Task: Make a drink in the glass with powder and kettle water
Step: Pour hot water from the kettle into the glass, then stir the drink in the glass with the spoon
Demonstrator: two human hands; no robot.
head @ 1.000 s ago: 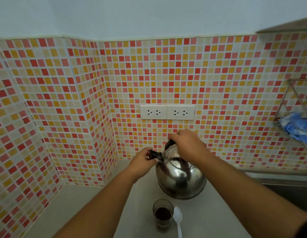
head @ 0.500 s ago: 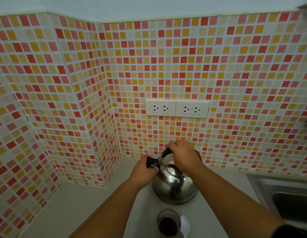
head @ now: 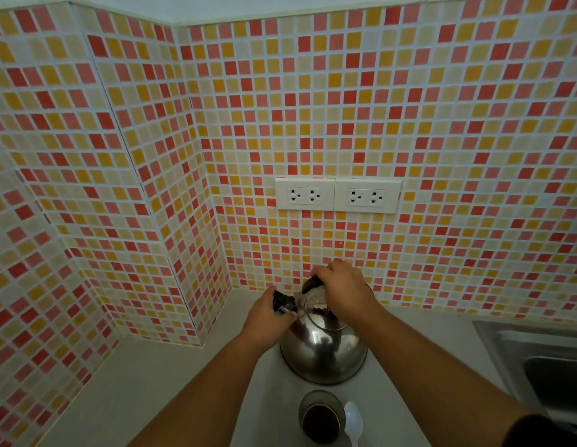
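A shiny steel kettle (head: 324, 350) stands on the pale counter (head: 171, 391) against the tiled wall. My left hand (head: 264, 317) is closed on a small black part at the kettle's left side, seemingly the spout cap. My right hand (head: 343, 290) grips the dark handle on top. In front of the kettle stands a small glass (head: 321, 416) with dark brown liquid or powder in its bottom. A white plastic spoon (head: 354, 424) lies just right of the glass.
Two white double sockets (head: 337, 195) sit on the mosaic wall above the kettle. A steel sink (head: 545, 362) lies at the right. The tiled wall juts out as a corner on the left.
The view has tilted down and shifted left, so the rack at the right has left the frame. Both hands stay on the kettle, which stands in the same place.
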